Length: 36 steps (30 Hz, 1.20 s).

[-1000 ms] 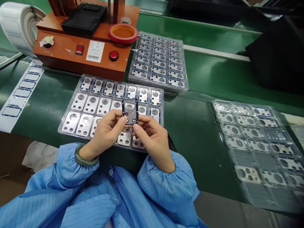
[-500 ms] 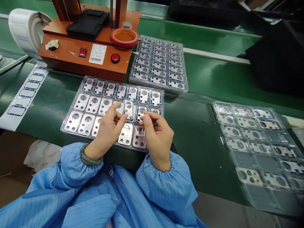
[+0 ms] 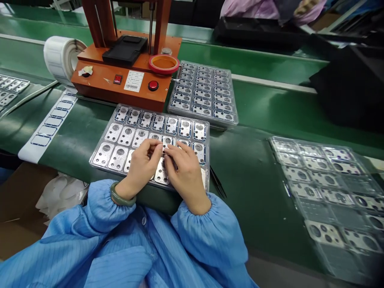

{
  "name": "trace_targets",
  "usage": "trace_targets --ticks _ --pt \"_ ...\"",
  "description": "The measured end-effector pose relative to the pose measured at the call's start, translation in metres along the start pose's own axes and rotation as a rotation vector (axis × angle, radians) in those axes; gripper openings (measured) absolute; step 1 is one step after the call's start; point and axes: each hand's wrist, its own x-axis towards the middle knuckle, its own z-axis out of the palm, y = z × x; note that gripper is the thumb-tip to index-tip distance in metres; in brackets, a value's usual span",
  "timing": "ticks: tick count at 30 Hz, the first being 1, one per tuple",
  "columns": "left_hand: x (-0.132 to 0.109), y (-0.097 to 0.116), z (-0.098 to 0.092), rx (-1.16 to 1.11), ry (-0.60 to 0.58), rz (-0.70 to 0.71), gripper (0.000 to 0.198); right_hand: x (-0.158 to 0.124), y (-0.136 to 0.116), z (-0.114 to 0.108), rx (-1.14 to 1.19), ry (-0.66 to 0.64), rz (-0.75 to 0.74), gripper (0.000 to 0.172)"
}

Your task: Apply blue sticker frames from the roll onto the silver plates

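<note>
At a green belt line on a factory floor, a worker in a blue striped smock sits over a clear plastic tray of metal camera-style plates. An orange bench machine stands beyond the tray, fitted with a red push button and a red-rimmed dish. A label roll sits behind the machine, and a paper strip of blue-outlined frames runs along the belt to the left. A second loaded tray lies just beyond the first, beside the machine, while a third tray of perforated plates lies well to the right. Fine tweezers rest on the belt just beside the first tray's right edge.

Both hands work together low over that first tray, wrists toward the worker. The left hand, a green bangle at its wrist, curls with its fingers close together. The right hand reaches in from the other side, its fingers slightly spread. Their fingertips meet above a silver plate seated in the tray's front row, partly hidden by the hands. The plate's long axis runs front to back, pointing toward the machine. Whether the fingers pinch the plate or only press on it cannot be told.
</note>
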Motion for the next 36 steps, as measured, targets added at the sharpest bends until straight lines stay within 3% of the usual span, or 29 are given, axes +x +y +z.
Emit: trace_targets --ticks 7,11,15,18,21,23,27,31,36 --pt "-0.006 -0.002 0.001 -0.031 0.101 0.117 0.014 -0.002 0.016 0.011 -0.047 -0.031 -0.008 0.020" --pt "-0.011 0.005 -0.012 -0.008 0.207 0.206 0.015 0.000 0.020 0.009 -0.033 -0.030 -0.080 0.023" --pt "-0.013 0.007 -0.049 0.182 0.297 0.392 0.012 0.002 0.017 0.002 0.037 0.103 -0.074 0.025" --pt "-0.007 -0.006 -0.095 0.415 0.506 0.419 0.009 0.003 0.013 -0.001 0.045 0.097 -0.055 0.023" --pt "0.006 -0.030 -0.153 0.712 0.760 0.222 0.016 0.003 0.009 -0.001 0.063 0.065 -0.047 0.020" --pt "0.013 -0.047 -0.193 0.939 0.889 -0.084 0.021 0.004 0.007 -0.002 0.071 0.088 -0.040 0.018" --pt "0.017 -0.075 -0.254 1.022 1.037 -0.339 0.031 0.005 0.003 -0.004 0.041 0.139 -0.048 0.018" --pt "0.019 -0.090 -0.276 1.086 0.995 -0.519 0.042 0.003 0.002 -0.006 0.013 0.113 -0.020 0.020" --pt "0.024 -0.092 -0.276 1.179 0.910 -0.578 0.042 0.002 0.003 -0.007 0.020 0.068 -0.047 0.020"
